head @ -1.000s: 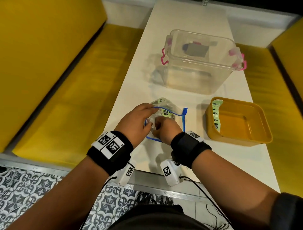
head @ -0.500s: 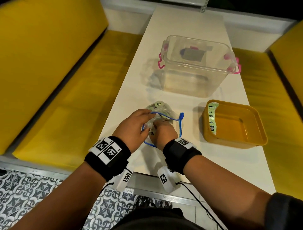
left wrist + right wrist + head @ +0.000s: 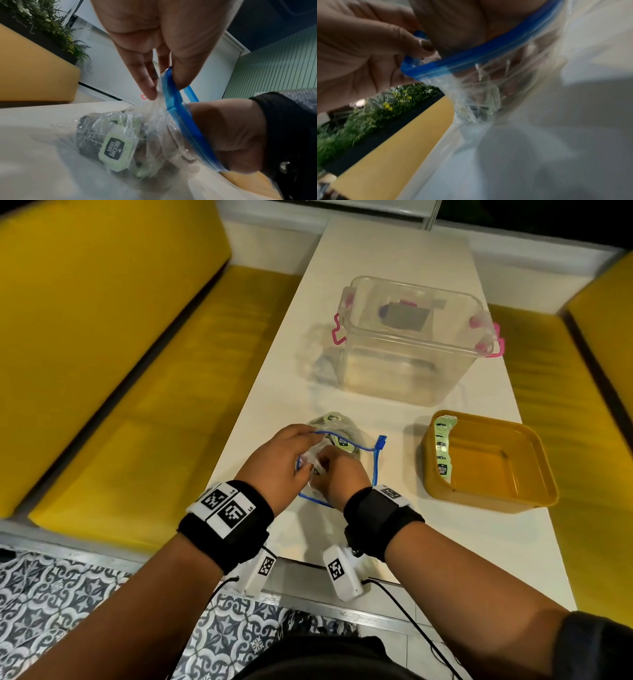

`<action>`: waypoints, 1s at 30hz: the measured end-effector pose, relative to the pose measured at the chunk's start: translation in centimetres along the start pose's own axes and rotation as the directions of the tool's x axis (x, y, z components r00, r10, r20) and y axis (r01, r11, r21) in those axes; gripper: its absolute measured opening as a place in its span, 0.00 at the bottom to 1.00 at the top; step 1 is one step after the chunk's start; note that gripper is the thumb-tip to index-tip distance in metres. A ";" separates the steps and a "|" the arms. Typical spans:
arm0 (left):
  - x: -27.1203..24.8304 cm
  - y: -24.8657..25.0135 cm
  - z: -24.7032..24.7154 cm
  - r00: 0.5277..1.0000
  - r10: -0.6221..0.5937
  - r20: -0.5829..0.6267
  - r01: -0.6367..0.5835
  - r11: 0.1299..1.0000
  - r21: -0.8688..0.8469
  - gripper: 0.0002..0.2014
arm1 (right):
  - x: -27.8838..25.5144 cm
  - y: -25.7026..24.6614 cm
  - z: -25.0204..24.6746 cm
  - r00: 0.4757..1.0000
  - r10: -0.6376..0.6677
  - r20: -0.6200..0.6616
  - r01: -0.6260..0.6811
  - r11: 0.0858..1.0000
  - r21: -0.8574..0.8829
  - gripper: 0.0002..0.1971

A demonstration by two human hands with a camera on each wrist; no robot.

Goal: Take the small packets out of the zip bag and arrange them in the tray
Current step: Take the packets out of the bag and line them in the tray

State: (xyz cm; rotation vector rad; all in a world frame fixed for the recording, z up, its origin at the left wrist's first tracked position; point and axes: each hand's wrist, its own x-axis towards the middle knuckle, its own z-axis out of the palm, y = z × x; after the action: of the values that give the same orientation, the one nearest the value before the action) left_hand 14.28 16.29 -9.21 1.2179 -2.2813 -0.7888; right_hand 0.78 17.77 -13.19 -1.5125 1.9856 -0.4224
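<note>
A clear zip bag with a blue rim lies on the white table, close to its front edge. It holds several small green packets. My left hand pinches the rim between thumb and fingers and holds the mouth up. My right hand is pushed through the mouth into the bag. Its fingers show only dimly through the plastic, so their grip is unclear. The yellow tray sits to the right, with several packets standing along its left wall.
A clear lidless tub with pink latches stands behind the bag and tray. Yellow benches run along both long sides of the narrow table. Its front edge is just below my wrists.
Both hands have stayed at the bag. My left hand still holds the rim, and my right hand has shifted slightly inside the mouth. The bag and tray have not moved.
</note>
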 end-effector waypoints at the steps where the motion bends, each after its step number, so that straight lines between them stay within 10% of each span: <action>1: 0.0 0.0 0.0 1.000 0.002 -0.007 -0.002 1.000 0.001 0.23 | 0.0 0.2 -0.1 1.000 0.005 -0.014 -0.004 0.998 0.056 0.07; 9: 0.7 -0.5 -0.1 0.997 0.028 -0.068 -0.025 0.999 0.041 0.23 | -2.5 0.3 -5.2 0.977 -0.166 -0.131 0.173 0.984 0.040 0.08; 20: 2.3 3.4 -0.9 0.963 0.163 -0.216 -0.175 0.984 -0.033 0.14 | -5.3 -0.6 -14.8 0.947 -0.321 0.018 0.321 0.946 -0.044 0.08; 30: 3.7 8.7 0.6 0.968 0.137 0.209 0.015 0.803 -0.596 0.12 | -7.0 0.0 -19.0 0.956 -0.292 -0.035 0.293 0.956 0.030 0.10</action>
State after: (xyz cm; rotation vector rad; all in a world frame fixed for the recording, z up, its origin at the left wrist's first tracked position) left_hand 6.77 17.29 -3.49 0.7754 -1.9799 -1.5560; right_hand -10.03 22.44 3.26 -1.7936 1.7695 -0.6019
